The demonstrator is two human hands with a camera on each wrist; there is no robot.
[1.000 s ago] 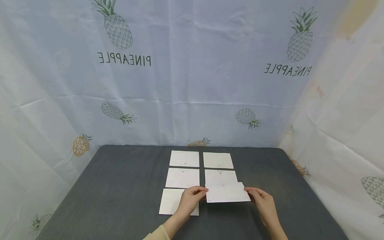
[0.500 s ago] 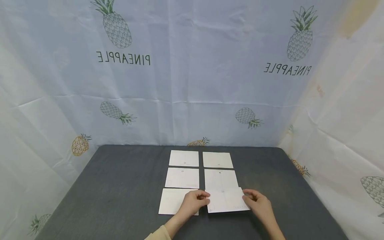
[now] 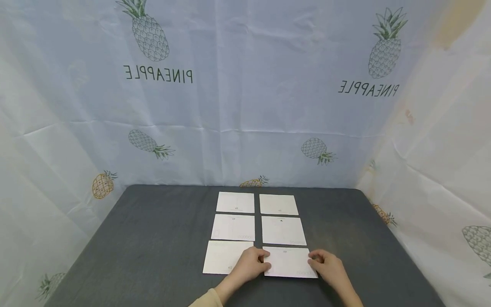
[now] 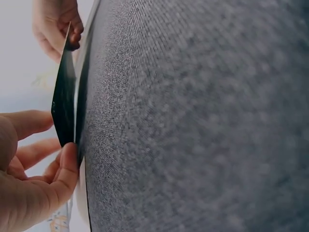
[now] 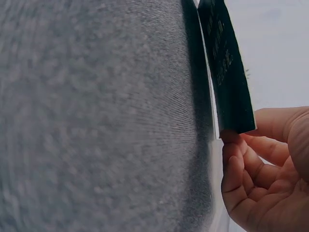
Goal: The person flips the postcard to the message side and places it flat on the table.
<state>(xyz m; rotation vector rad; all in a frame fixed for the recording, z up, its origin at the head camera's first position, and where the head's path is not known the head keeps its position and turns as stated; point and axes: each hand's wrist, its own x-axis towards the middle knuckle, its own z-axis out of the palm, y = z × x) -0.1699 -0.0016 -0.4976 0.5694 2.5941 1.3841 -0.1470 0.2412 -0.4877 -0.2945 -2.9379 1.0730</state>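
Both hands hold a white postcard (image 3: 290, 262) by its short edges, low over the front of the table. My left hand (image 3: 249, 264) pinches its left edge; my right hand (image 3: 329, 267) pinches the right one. In the left wrist view the postcard's dark underside (image 4: 63, 96) is tilted and apart from the cloth. Pale lettering shows on that dark green face (image 5: 227, 72) in the right wrist view. Partly under my left hand lies the front-left postcard (image 3: 220, 257). Directly behind the held one lies another postcard (image 3: 284, 231).
More white postcards lie flat in two columns: the middle-left postcard (image 3: 232, 227), the back-left postcard (image 3: 235, 202) and the back-right postcard (image 3: 278, 205). They rest on a dark grey table (image 3: 161, 238). A pineapple-print curtain (image 3: 245, 102) surrounds the table's back and sides.
Both hands have brought the held postcard down and toward the front. It no longer overlaps the postcard behind it in the head view, and a narrow gap shows between them.
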